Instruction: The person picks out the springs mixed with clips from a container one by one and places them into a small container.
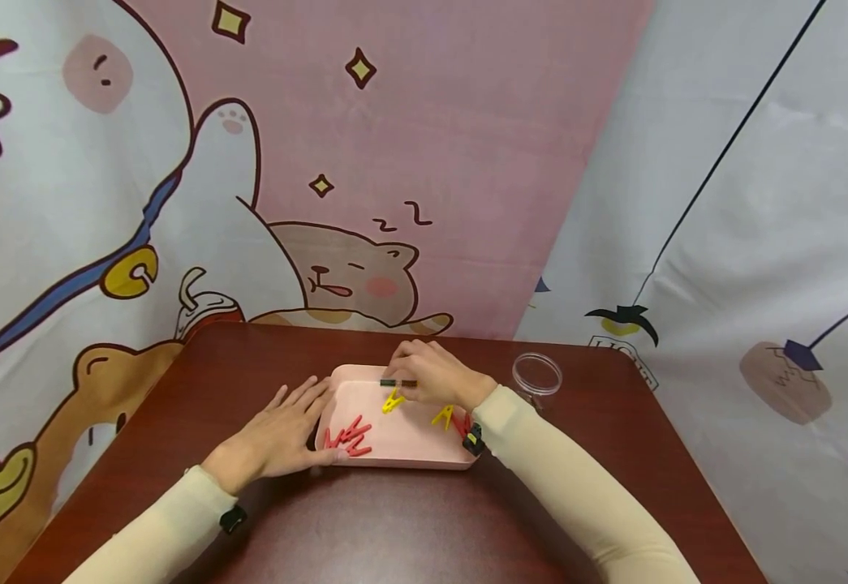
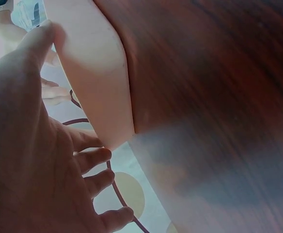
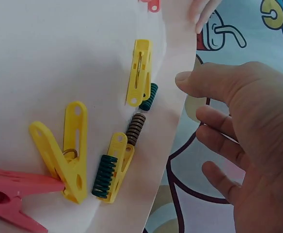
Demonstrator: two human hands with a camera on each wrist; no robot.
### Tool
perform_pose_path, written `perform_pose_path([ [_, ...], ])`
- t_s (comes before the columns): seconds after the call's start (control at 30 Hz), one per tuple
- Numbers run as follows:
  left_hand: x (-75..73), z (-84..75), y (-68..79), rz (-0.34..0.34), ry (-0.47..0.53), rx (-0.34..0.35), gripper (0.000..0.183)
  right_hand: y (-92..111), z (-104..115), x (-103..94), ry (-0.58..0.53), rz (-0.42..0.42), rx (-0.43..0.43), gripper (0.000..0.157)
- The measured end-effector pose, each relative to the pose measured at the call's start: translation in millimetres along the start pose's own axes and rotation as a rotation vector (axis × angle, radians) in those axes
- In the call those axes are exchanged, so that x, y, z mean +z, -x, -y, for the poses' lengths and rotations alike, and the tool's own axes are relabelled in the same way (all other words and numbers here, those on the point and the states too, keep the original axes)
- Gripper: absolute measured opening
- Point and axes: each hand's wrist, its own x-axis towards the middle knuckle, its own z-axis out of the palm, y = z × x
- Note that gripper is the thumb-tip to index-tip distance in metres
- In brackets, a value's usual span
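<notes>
A pale pink tray (image 1: 409,456) lies on the dark table. My left hand (image 1: 277,434) is spread along its left side, fingers fairly straight, thumb at the front rim. In the left wrist view, the left hand (image 2: 39,136) touches the tray wall (image 2: 95,73). My right hand (image 1: 434,373) is over the tray's far edge. In the right wrist view, the right hand (image 3: 243,111) holds nothing, thumb and fingers apart. Beside it lie yellow clothespins (image 3: 139,73), a brown spring (image 3: 135,128) and green springs (image 3: 104,177). A red clothespin (image 3: 20,194) lies farther left.
Several red clothespins (image 1: 354,430) lie in the tray's front left corner. A clear round container (image 1: 536,375) stands on the table (image 1: 613,438) to the right of the tray. A printed cloth (image 1: 482,162) hangs behind the table.
</notes>
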Motion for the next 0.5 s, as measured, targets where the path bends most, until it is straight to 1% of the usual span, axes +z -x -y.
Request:
perform_pose_path([
  [0.2,-0.1,-0.5,1.0,0.004,0.003,-0.003,0.120,-7,-1,7.1,0.012,0.020,-0.035,0.033],
  [0.3,-0.4,-0.3,1.3,0.007,-0.013,0.000,0.120,-11,-1,9.9,0.020,0.035,-0.047,0.033],
  [0.5,-2.9,-1.7,-0.3,0.010,-0.014,0.005,0.119,-20,0,12.0,0.027,0.076,-0.020,0.037],
])
